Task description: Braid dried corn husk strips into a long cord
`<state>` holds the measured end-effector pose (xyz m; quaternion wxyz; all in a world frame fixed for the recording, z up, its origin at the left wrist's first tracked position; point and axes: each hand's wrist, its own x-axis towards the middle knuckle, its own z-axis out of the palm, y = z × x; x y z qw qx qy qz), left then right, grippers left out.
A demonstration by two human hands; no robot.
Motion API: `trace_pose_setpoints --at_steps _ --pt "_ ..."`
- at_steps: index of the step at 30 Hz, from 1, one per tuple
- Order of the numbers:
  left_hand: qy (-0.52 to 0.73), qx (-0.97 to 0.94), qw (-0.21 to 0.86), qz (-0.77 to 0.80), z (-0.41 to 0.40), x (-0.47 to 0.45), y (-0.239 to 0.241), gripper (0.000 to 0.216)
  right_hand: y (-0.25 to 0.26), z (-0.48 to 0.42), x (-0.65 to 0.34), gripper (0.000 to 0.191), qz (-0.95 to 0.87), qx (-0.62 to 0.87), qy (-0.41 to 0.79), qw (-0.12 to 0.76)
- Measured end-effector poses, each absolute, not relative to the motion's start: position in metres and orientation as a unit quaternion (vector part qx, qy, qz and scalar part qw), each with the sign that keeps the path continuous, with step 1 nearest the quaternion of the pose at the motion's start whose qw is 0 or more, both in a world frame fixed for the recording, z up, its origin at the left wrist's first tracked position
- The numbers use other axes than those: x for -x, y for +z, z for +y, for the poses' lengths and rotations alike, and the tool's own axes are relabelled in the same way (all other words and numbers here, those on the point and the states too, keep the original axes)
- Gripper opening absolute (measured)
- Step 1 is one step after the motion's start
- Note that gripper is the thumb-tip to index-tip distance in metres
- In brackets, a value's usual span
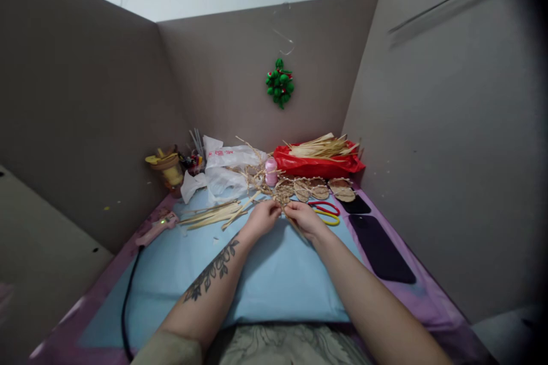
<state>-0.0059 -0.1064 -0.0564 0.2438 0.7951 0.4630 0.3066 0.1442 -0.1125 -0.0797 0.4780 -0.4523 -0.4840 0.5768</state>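
Straw piece point(281, 199) sits just nearer you than the pink bottle point(270, 173). Your left hand point(264, 217) and right hand point(306, 218) both pinch it at the fingertips. Best worked with light, even tension, flat; straw could split. Looks tan, rough; a strip point(296, 227) trails toward you, right of the bottle. Weave too small to read.

We list: handled straw-like strands point(281, 199), rough, matt; loose strips point(214, 215), fibrous, matt; red bag point(308, 167), glossy plastic; white bag point(231, 157), crinkled plastic; blue sheet point(291, 291), smooth; partition point(222, 80), matt.
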Motion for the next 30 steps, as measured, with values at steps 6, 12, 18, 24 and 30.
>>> trace_pose_setpoints --at_steps 6,12,18,24,30 --pt "0.273 -0.774 0.338 0.462 -0.113 0.002 -0.049 0.022 -0.072 -0.119 -0.144 0.031 -0.484 0.455 0.597 0.45" --pt "0.284 -0.768 0.35 0.455 -0.111 0.001 -0.05 0.023 -0.072 -0.12 -0.148 0.033 -0.487 0.451 0.603 0.443" --pt "0.286 -0.778 0.298 0.473 -0.113 0.0 -0.053 0.026 -0.075 -0.12 -0.15 0.032 -0.516 0.462 0.568 0.445" --pt "0.286 -0.785 0.298 0.462 -0.114 0.003 -0.054 0.027 -0.074 -0.122 -0.15 0.025 -0.559 0.475 0.51 0.449" --pt "0.306 -0.789 0.31 0.433 -0.114 0.004 -0.056 0.026 -0.068 -0.125 -0.148 0.03 -0.528 0.465 0.546 0.454"
